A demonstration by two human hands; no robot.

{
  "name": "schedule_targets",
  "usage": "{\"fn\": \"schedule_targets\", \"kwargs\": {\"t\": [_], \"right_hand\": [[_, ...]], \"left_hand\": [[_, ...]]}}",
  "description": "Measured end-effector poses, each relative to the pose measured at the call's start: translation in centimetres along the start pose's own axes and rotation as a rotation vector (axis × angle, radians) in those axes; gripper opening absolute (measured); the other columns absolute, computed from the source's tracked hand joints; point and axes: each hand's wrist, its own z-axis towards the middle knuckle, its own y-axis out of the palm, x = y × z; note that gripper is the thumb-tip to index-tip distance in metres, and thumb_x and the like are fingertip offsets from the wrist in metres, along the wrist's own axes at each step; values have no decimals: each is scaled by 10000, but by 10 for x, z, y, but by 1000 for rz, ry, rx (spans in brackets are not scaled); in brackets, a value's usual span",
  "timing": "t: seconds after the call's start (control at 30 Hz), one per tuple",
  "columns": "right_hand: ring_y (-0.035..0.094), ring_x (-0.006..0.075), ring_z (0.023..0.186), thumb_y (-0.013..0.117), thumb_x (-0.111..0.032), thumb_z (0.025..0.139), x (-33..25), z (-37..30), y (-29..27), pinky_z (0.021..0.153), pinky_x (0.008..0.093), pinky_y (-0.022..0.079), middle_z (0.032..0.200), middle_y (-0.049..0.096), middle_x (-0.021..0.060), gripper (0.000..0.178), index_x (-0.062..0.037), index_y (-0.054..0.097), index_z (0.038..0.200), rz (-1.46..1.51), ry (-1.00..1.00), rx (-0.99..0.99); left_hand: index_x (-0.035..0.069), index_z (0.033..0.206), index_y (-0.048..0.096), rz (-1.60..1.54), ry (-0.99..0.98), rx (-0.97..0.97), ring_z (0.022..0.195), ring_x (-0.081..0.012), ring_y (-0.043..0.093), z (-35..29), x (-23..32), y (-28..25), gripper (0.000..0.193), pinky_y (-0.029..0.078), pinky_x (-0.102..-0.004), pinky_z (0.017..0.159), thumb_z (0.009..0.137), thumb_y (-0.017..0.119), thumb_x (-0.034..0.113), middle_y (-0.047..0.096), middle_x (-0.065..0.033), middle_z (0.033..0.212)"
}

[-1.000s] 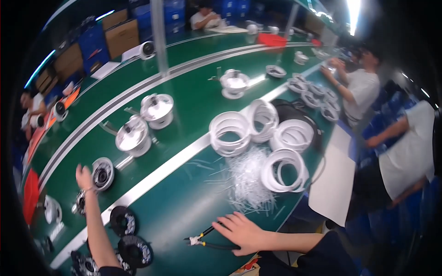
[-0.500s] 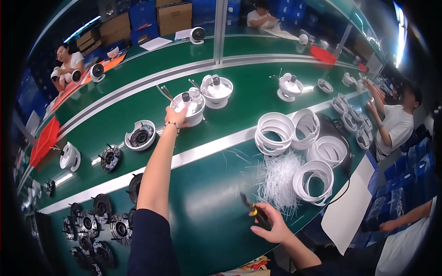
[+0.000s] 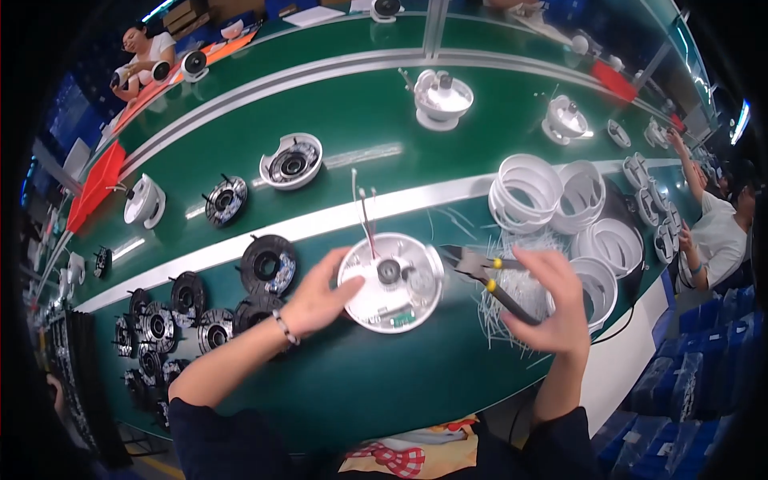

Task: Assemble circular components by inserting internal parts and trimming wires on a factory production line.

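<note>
Resting on the green work surface (image 3: 376, 120), the round white plastic housing (image 3: 390, 282) sits under your left hand (image 3: 316, 298), fingers pressed on its left rim. Just right of it, your right hand (image 3: 554, 300) curls tight around black cutting pliers (image 3: 480, 276), tips toward the housing. White ring stacks (image 3: 526, 192) stand beyond.

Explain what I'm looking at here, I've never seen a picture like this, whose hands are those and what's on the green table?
This is a fisheye view from a camera worn on a person's head, looking down, so straight edges bend. The left hand rests on a round white housing with thin wires sticking up. The right hand holds black pliers with yellow marks. On the green table lie stacked white rings, a heap of clear ties and black round parts. Other people work nearby.
</note>
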Motion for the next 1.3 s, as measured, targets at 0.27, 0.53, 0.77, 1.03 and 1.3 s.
{"fn": "schedule_targets", "kwargs": {"t": [0.27,0.53,0.77,1.03,1.3], "right_hand": [[488,264,819,643,-71,445,-11,38,13,726,343,401,901,516,95,618,-70,545,1055,-179,-138,-299],[468,225,771,691,-102,451,-40,56,30,676,317,382,878,499,69,621,-80,546,1054,-407,-262,-372],[465,213,771,701,-108,447,-49,57,43,665,313,378,867,493,64,625,-81,548,1053,-408,-287,-364],[509,215,685,717,-99,446,-54,45,37,582,306,421,873,537,83,637,-90,548,1060,-376,-239,-342],[434,115,591,663,-132,403,-55,-15,9,529,207,327,780,540,98,660,61,542,1022,490,121,354]], "left_hand": [[35,1134,405,516,183,176,781,-298,572,-19,40,0,487,493,-304,612,711,623,138,518,-149,1060],[47,756,592,674,656,313,644,-224,605,-17,34,-5,99,496,-285,548,671,636,73,617,-71,778],[38,751,602,621,664,315,617,-211,608,-24,35,-12,107,497,-272,531,658,648,63,620,-74,744],[19,767,626,543,634,373,645,-214,621,-31,44,-29,98,500,-262,567,669,634,13,629,-106,752],[-44,1049,515,194,742,215,798,-204,607,7,118,-19,346,493,-271,730,713,597,-31,605,-152,878]]}}
